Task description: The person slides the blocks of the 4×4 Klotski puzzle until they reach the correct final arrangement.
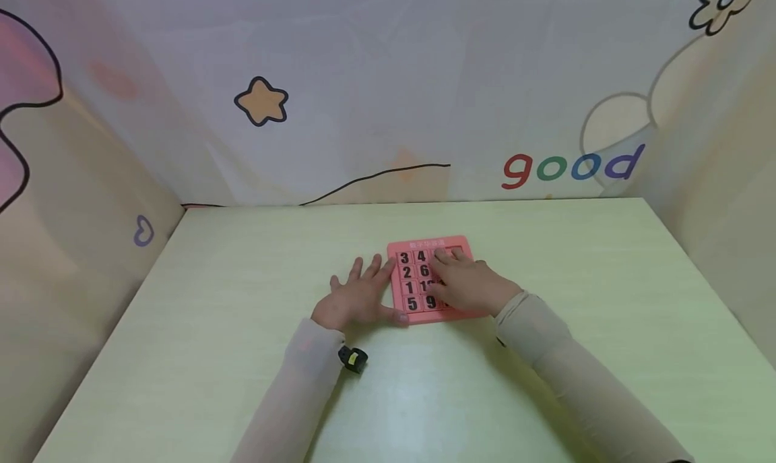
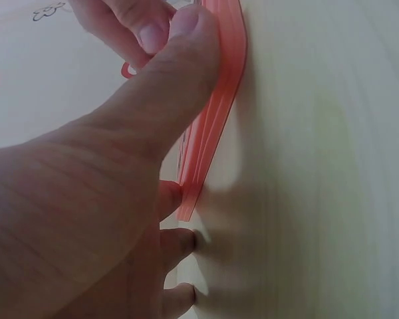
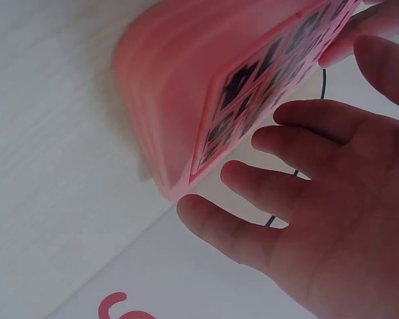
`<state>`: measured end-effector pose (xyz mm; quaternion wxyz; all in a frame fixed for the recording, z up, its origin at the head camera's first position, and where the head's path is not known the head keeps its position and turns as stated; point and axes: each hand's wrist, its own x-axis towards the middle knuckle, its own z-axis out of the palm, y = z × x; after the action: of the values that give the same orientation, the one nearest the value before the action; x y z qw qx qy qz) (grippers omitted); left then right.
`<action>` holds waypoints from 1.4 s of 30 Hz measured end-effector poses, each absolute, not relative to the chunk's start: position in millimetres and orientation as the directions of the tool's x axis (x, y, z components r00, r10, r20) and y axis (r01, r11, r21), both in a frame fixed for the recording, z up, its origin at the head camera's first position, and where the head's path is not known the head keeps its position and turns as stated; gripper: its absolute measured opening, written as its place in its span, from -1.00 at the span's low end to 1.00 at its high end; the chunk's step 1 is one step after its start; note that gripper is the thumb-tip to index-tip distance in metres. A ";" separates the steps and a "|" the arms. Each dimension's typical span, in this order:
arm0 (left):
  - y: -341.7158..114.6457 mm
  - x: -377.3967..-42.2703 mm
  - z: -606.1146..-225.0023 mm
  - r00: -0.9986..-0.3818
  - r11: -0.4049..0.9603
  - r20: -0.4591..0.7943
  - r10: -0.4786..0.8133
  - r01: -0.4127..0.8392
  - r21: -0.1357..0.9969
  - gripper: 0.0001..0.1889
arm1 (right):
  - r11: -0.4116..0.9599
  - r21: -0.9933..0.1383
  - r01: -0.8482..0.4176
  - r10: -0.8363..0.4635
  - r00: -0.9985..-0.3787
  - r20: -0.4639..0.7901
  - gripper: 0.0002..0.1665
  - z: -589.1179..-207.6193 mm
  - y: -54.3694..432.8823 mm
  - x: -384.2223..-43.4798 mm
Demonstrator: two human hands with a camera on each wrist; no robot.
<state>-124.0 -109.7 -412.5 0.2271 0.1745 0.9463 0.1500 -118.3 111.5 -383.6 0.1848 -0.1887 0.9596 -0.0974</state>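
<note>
A pink number sliding puzzle (image 1: 417,288) lies flat on the table, tilted slightly, with black digits on its tiles. My left hand (image 1: 358,298) is spread along its left side. The thumb touches the near left corner, and the index fingertip is at the left edge farther up. In the left wrist view the thumb lies against the puzzle's pink side (image 2: 223,86). Over the right half is my right hand (image 1: 469,284), fingers extended above the tiles and hiding several of them. The right wrist view shows those fingers (image 3: 272,193) loosely straight, just over the number tiles (image 3: 253,86).
The pale table (image 1: 212,328) extends around the puzzle on all sides. Behind it rises a printed cloth backdrop (image 1: 388,99) with a star and the word "good"; cloth sides stand left and right. A black strap device (image 1: 353,359) sits on my left wrist.
</note>
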 end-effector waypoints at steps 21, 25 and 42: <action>-109.7 -124.1 -410.8 -0.837 0.897 -0.373 0.402 0.278 0.343 0.24 | 0.953 -0.165 -0.255 -0.297 -0.897 -0.327 -0.33 -385.7 134.5 -131.2; -109.6 -124.0 -410.7 -0.835 0.895 -0.378 0.400 0.267 0.358 0.23 | 0.936 -0.179 -0.303 -0.346 -0.887 -0.307 -0.37 -384.6 119.2 -130.1; -109.3 -125.2 -415.5 -0.834 0.903 -0.386 0.393 0.270 0.336 0.22 | 0.926 -0.239 -0.291 -0.360 -0.868 -0.340 -0.29 -393.4 100.2 -128.8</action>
<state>-125.2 -109.3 -415.5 0.2286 0.1747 0.9482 0.1348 -128.8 100.2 -393.4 0.1928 -0.1691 0.9623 -0.0905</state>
